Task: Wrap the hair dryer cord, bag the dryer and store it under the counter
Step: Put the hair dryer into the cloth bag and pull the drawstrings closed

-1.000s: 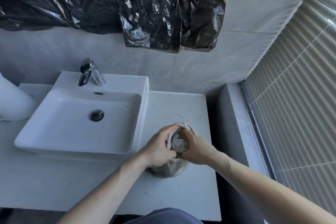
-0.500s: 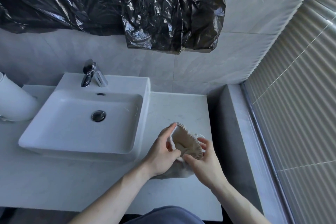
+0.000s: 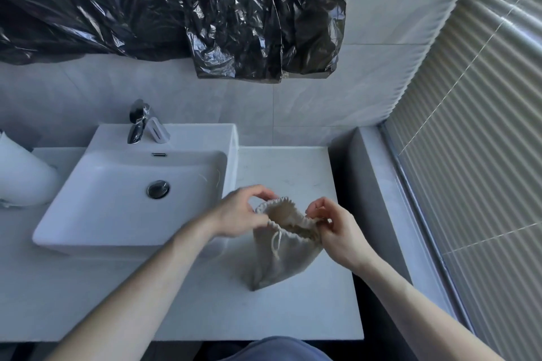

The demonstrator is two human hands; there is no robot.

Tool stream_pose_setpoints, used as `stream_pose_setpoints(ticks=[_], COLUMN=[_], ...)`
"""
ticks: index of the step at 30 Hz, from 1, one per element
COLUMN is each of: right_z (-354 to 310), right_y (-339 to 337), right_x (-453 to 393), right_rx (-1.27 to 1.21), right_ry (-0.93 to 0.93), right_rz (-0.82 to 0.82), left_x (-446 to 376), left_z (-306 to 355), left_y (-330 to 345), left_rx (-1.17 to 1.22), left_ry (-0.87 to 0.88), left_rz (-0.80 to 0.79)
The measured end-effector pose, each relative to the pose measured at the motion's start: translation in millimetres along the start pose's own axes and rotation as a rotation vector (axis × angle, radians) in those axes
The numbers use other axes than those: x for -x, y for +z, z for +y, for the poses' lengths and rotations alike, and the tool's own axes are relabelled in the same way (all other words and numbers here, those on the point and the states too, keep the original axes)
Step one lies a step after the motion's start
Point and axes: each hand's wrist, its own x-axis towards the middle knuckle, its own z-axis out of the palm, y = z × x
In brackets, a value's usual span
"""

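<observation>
A cream drawstring bag (image 3: pixel 281 261) stands on the white counter (image 3: pixel 293 173) to the right of the sink, bulging at the bottom. Its gathered mouth gapes upward and a knotted drawcord hangs down its front. My left hand (image 3: pixel 243 214) pinches the left side of the bag's rim. At the right side of the rim, my right hand (image 3: pixel 337 231) grips the fabric. The hair dryer is hidden inside the bag.
A white rectangular basin (image 3: pixel 123 202) with a chrome tap (image 3: pixel 137 120) fills the counter's left half. A white rounded object (image 3: pixel 20 176) lies at the far left. Black plastic sheeting (image 3: pixel 176 9) hangs on the wall above. A ribbed blind (image 3: pixel 469 155) and a grey ledge (image 3: pixel 375 184) bound the right.
The dryer's round end showed in the bag's mouth a second ago and is now out of sight. Both hands have shifted to the rim and spread apart, holding the mouth wider.
</observation>
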Motion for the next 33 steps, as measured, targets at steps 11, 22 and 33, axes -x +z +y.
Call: stream_pose_setpoints(ticks=[11, 22, 33], right_z=[-25.3, -7.2, -16.6], right_y=[1.2, 8.6, 7.8], right_x=[-10.3, -0.1, 74.7], right_rx=[0.12, 0.107, 0.522], right_ry=[-0.197, -0.145, -0.255], right_rz=[-0.129, 0.02, -0.12], left_x=[-23.0, 16.5, 9.7], left_z=[14.8, -25.1, -28.2], left_y=[10.2, 70.2, 70.0], left_rx=[-0.255, -0.176, -0.118], left_ry=[-0.008, 0.022, -0.111], left_rz=[-0.359, 0.184, 0.392])
